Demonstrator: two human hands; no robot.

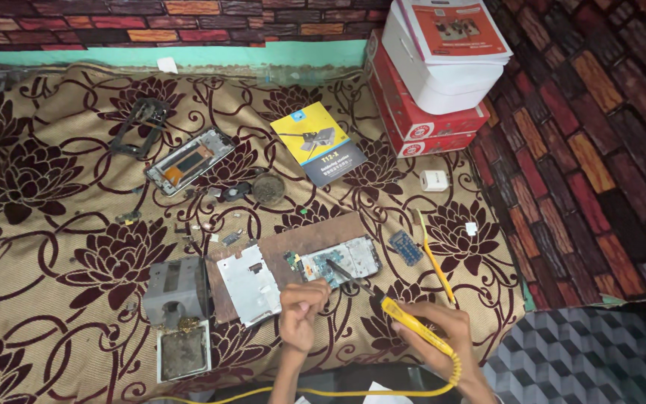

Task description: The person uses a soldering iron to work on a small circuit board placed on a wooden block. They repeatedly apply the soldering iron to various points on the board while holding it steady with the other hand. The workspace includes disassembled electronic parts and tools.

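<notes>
A phone circuit board [336, 260] lies on a brown board [302, 241] on the patterned cloth. My right hand [443, 333] grips a yellow soldering iron [405, 318] whose dark tip reaches the circuit board's near edge. My left hand [302, 314] sits fingers curled just below the circuit board, pinched as if on something thin that I cannot make out. A silver metal phone frame [248, 283] lies left of the circuit board.
A grey soldering stand [175, 288] with a sponge tray [182, 352] sits at left. A phone screen frame [188, 160], a dark frame [140, 126], a round tin [268, 188], a yellow booklet [317, 142], stacked boxes [431, 82], a white charger [434, 180], a yellow tool [435, 258].
</notes>
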